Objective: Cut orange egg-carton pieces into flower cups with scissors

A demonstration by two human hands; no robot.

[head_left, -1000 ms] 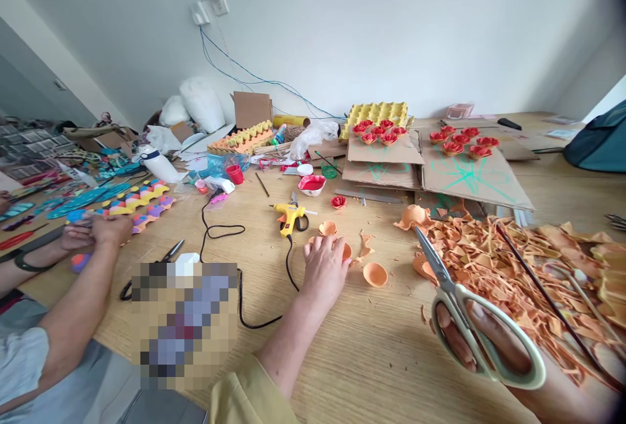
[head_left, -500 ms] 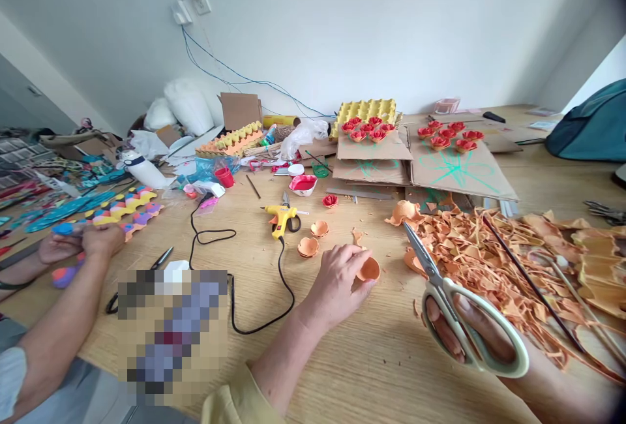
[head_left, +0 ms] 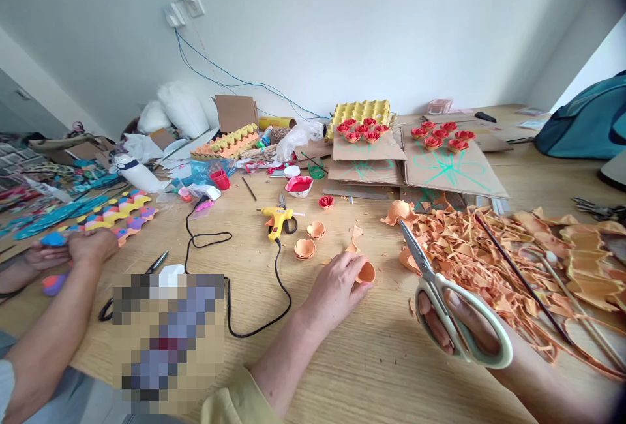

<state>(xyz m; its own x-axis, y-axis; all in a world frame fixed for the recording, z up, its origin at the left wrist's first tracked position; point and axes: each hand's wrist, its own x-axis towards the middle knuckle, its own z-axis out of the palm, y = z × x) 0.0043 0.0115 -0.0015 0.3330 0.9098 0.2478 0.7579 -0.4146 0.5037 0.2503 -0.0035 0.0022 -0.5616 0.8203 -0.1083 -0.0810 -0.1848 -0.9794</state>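
My left hand (head_left: 337,287) rests low over the table, its fingers closed around a small orange egg-carton cup (head_left: 366,272). In my right hand (head_left: 452,323) is a pair of scissors (head_left: 430,280) with pale handles; the blades look closed and point away toward an orange carton piece (head_left: 398,212). Two cut, petal-edged orange cups (head_left: 304,249) sit left of my left hand. Behind it lies an orange offcut (head_left: 354,239). A heap of orange scraps (head_left: 464,254) spreads to the right of the scissors.
A yellow glue gun (head_left: 276,220) with a black cord lies left of the cups. Behind stand a dish of red paint (head_left: 298,186) and red flowers (head_left: 433,142) on cardboard (head_left: 482,177). At left, a co-worker's hands (head_left: 90,244) hold a blue piece. A dark rod (head_left: 521,274) crosses the scraps.
The view has shifted slightly, so most things appear a little farther left. Both hands keep their hold on the cup and the scissors.
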